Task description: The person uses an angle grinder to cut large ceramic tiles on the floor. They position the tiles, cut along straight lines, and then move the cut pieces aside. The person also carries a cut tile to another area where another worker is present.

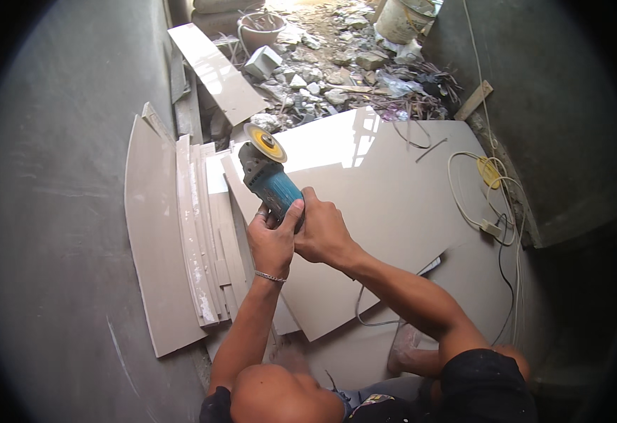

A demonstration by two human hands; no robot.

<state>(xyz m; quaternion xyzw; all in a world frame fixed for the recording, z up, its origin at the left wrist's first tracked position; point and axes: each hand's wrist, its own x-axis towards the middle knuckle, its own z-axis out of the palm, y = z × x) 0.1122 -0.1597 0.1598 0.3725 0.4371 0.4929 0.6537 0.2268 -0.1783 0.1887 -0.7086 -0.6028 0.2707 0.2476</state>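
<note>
While my left hand and right hand clamp the blue grinder over the big tile's left edge, it feels heavy; the tile seems brittle

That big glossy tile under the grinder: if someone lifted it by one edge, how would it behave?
The large tile looks stiff and flat, so it would probably lift as one board. Its glossy, reflective face suggests a slippery grip. The cut strips stacked beside it hint that it is brittle and might snap or chip.

Rubble lies beyond – two buckets among it (both dusty) – and white cable coils at right.
</note>
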